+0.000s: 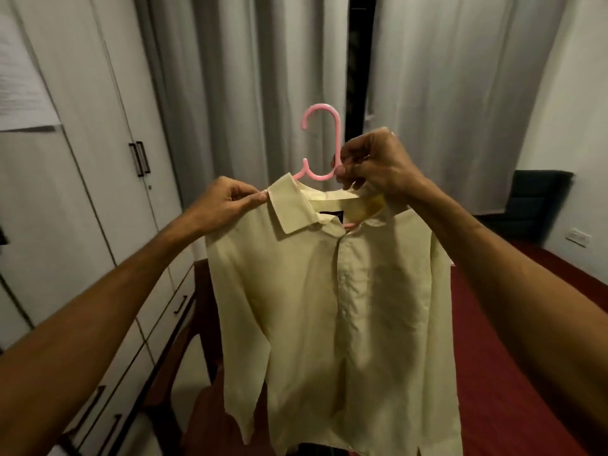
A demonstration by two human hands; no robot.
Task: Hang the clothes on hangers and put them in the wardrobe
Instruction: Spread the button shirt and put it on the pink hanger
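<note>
Grey curtains [250, 77] fill the background, with a white wardrobe [82, 159] along the left, its doors closed, and a bed [526, 357] under a red cover to the right.

Between them, raised in front of the person at about chest height, hangs a pale yellow shirt [329, 307] on a pink hanger [338, 139]. Both hands are clamped on it. The right hand [378, 166] grips the base of the hanger's neck together with the back of the collar, so it appears to carry the weight. The left hand [227, 200] pinches the tip of the collar [292, 209], most likely to pull the fabric square over the hanger's shoulder. Holding it up in the air lets the body and sleeves fall free, which makes the fit easy to judge.

The shirt's long axis runs vertically, collar at the top and hem at the bottom, with the buttoned front turned towards the person. The hanger's arms run left to right inside the shoulders and are largely hidden. The hook stands upright above the collar, its open side facing left, towards the wardrobe. The dressing step looks almost finished, and the wardrobe doors have yet to be opened.
</note>
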